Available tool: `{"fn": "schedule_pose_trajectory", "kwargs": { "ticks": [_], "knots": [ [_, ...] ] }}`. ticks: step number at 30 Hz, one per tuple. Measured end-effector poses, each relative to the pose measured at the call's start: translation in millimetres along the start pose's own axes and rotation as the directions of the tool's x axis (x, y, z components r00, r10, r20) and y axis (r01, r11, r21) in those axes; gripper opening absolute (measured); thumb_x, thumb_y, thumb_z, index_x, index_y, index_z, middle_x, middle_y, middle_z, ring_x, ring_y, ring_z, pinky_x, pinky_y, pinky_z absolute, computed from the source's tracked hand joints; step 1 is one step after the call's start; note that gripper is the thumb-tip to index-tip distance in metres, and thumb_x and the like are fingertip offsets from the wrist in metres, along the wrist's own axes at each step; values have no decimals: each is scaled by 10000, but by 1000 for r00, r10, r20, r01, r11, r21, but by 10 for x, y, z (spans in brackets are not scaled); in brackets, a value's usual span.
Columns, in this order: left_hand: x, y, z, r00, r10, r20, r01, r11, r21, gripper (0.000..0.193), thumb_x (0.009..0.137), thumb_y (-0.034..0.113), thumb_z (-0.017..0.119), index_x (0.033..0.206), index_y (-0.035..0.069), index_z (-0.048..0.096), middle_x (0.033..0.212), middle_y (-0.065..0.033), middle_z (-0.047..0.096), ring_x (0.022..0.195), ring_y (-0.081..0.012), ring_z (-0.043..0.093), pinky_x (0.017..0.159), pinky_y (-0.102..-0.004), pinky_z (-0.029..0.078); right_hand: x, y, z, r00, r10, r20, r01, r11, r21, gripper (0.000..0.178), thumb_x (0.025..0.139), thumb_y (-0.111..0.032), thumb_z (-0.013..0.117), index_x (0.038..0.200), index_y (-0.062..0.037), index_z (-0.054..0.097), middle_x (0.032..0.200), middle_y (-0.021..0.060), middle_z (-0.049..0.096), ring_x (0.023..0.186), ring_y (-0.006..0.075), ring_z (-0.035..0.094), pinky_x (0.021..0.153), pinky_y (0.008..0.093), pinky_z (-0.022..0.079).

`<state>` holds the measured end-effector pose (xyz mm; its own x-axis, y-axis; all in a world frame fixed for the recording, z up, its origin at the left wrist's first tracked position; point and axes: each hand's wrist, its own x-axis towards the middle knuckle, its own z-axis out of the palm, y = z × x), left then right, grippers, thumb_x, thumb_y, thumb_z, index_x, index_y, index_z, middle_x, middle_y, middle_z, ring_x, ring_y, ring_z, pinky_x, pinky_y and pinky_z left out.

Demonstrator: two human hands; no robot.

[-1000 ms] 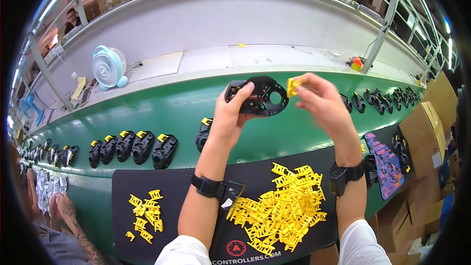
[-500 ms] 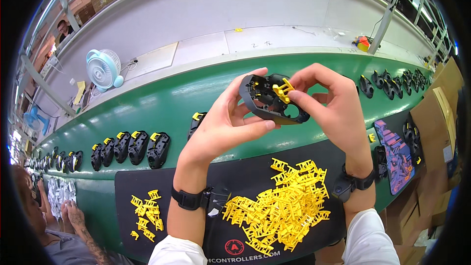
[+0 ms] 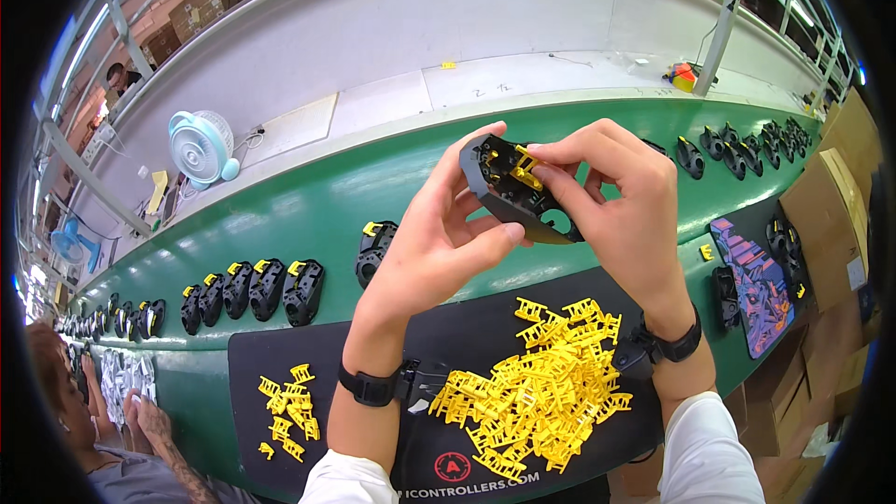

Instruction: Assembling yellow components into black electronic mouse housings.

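Note:
My left hand is wrapped round a black plastic shell, held up above the mat with its hollow inside showing. Between the thumb and fingers of my right hand is a small yellow ladder-shaped plastic part, set down inside the shell's cavity. Whether it is seated there I cannot tell. Below my hands, a heap of the same yellow parts covers the middle of a black mat. A smaller group of yellow parts lies left of my left forearm.
Black shells with yellow parts stand in a row on the green bench; more shells are at the far right. A fan is at the back left. A co-worker sits at left; cardboard boxes stand at right.
My right hand has brought the yellow part deeper into the shell. The shell has tipped, its right end lower. The view has shifted slightly.

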<state>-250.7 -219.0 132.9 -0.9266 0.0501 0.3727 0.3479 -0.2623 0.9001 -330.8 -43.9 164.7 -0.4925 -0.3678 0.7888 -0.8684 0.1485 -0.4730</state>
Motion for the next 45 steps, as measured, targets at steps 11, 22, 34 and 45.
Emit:
{"fn": "schedule_pose_trajectory", "kwargs": {
  "ticks": [11,22,34,45],
  "knots": [
    [35,-167,-3,995,90,-53,-78,980,185,847,881,262,602,1587,12,205,1344,-140,567,1231,-256,587,907,-499,571,-43,32,43,997,-67,37,68,998,-18,140,813,-5,759,948,-42,756,799,63,660,618,148,598,526,276,438],
    [68,-116,63,985,-28,-169,7,992,-126,765,927,440,360,1603,122,197,1274,-133,584,1047,-222,654,679,-344,582,-38,275,144,870,179,460,-418,762,494,130,921,-44,681,1044,-8,662,830,-50,550,740,33,463,727,211,446],
    [40,-78,-149,966,-167,-197,106,952,-286,685,971,463,294,1484,34,443,1200,-115,670,1025,-188,669,835,-355,597,-87,126,227,964,56,260,-106,977,184,178,829,-94,790,968,-56,684,878,-16,625,764,77,539,700,237,467],
    [37,-221,-479,924,-363,115,360,732,-578,583,966,503,304,989,12,618,701,-153,636,347,-167,453,281,-235,339,-119,143,311,837,-328,438,316,943,103,308,743,-125,828,1000,-68,670,991,59,687,957,291,588,800,384,526]
  ]
}}
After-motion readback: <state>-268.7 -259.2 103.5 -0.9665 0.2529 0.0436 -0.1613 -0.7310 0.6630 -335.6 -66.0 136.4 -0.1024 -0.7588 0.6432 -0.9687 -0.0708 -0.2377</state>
